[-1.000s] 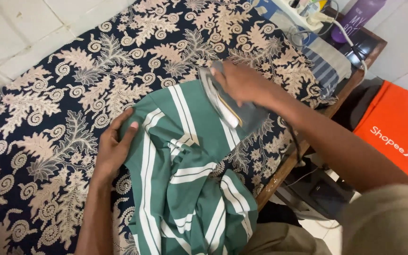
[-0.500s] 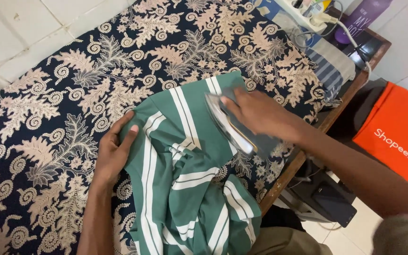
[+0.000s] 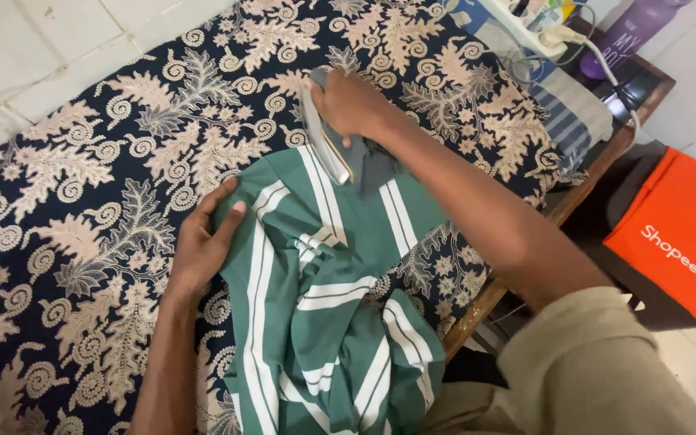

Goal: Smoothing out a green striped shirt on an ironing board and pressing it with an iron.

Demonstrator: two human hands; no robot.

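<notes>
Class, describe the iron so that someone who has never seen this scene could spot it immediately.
Start at the table draped in a dark floral cloth. A green white-striped garment lies on it; at its far edge, the right hand grips the iron, the only hard, grey-and-white object there.

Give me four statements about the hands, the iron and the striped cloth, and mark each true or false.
1. The right hand grips the iron. True.
2. The left hand is lifted clear of the green striped garment. False: it lies flat on the garment's left edge.
3. The garment lies on a plain white sheet. False: it lies on a dark patterned cloth.
4. An orange bag sits to the right of the table. True.
</notes>
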